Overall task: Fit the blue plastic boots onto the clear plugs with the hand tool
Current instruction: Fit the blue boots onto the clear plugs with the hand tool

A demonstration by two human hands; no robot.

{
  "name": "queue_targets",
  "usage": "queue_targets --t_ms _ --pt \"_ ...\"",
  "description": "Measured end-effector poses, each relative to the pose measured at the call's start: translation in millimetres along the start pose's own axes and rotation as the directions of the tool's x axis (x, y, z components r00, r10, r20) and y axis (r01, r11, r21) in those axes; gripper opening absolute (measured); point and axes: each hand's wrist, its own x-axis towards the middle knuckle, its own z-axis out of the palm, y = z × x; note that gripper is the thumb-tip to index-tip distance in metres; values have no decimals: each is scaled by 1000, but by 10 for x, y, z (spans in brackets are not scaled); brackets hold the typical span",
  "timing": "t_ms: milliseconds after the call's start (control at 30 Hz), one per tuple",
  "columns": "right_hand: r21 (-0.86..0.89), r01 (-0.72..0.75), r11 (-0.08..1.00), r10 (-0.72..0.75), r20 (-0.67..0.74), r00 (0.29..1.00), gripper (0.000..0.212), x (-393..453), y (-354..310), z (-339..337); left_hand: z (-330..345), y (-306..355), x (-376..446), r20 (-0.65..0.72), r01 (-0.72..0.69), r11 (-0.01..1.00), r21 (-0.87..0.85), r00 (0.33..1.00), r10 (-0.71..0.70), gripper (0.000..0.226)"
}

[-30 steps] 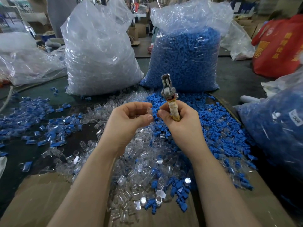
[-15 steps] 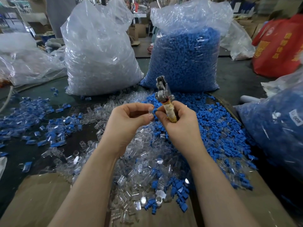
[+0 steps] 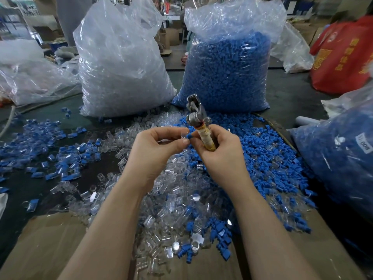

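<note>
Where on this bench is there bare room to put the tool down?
Bare dark table lies between the left scatter of assembled blue pieces and the cardboard sheet, whose near-left corner is also bare. Crowded: the clear plugs under both hands, and the blue boots beyond the right hand.

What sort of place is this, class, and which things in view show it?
Probably a small assembly workshop: bulk sacks of blue boots and clear plugs, loose parts heaped on the table, and a hand tool.
</note>
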Motion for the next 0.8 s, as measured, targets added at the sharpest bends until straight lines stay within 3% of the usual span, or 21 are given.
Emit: queue_targets --t_ms 267,433,600,800 --pt "-35 0 999 1 33 999 5 11 35 -8 -4 -1 1 -12 15 1000 16 1000 -15 19" --pt "-2 -9 1000 9 49 999 5 10 18 -18 26 -1 6 -50 53 995 -81 997 -57 21" --pt "-49 -73 996 77 92 993 13 27 51 -87 35 -9 26 -74 71 981 -179 994 -85 22" --pt "-133 -125 983 149 191 970 3 32 91 -176 -2 -4 28 -84 19 982 -190 996 -35 21"
